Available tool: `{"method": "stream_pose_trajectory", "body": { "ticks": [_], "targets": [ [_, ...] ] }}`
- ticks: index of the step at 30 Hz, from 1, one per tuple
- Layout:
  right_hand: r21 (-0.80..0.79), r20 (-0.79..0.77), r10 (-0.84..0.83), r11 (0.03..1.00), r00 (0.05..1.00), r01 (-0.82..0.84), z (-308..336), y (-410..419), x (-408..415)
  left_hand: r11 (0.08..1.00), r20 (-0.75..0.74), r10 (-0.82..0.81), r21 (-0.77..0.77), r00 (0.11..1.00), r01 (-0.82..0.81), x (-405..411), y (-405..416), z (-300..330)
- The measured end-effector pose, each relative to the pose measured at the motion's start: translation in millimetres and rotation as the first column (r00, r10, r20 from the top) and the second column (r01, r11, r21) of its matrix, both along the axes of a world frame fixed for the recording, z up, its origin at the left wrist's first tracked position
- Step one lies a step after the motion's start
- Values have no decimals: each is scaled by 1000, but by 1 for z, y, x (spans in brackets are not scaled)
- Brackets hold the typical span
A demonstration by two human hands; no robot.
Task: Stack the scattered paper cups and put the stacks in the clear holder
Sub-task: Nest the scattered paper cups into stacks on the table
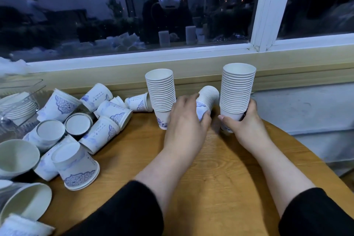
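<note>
Two tall stacks of white paper cups with blue print stand on the wooden table near the window sill. My right hand (pixel 243 120) grips the base of the right stack (pixel 237 90). My left hand (pixel 186 119) grips a shorter stack (pixel 207 99) that lies tilted between the two tall ones, right next to the left stack (pixel 161 92). Several loose cups (pixel 76 132) lie scattered on the left, some on their sides, some upside down. The clear holder (pixel 17 105) sits at the far left edge with cups lying inside it.
The round wooden table (pixel 220 168) curves off at the right, with a drop beyond its edge. A window sill (pixel 191 74) and dark window run along the back. More cups (pixel 23 201) lie at the lower left corner.
</note>
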State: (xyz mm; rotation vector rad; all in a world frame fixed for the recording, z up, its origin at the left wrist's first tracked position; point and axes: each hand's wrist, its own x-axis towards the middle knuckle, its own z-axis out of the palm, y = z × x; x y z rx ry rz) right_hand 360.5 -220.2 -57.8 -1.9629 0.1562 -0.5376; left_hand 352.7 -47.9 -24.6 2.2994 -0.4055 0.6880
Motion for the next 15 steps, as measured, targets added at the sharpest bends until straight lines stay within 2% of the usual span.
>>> {"method": "stream_pose_trajectory", "body": {
  "ticks": [4, 7, 9, 12, 15],
  "targets": [
    [0, 5, 12, 1000, 1000, -12, -2, -11, -2, 962, -291, 137, 269, 947, -57, 43, -28, 10],
    [12, 9, 18, 1000, 1000, -18, -4, -17, 2, 939, -434, 217, 337, 874, -66, 61, -36, 3],
    [15, 8, 22, 1000, 1000, -22, -5, -19, 5, 934, -446, 248, 344, 860, -91, 66, -38, -4],
    [21, 12, 25, 999, 1000, -25, -7, -20, 10, 965, -395, 215, 227, 893, -132, 68, -37, -17],
    [18, 17, 1, 1000, 1000, -2, -8, -23, 15, 995, -318, 61, -59, 946, -84, 65, -37, -26]
  ]
}}
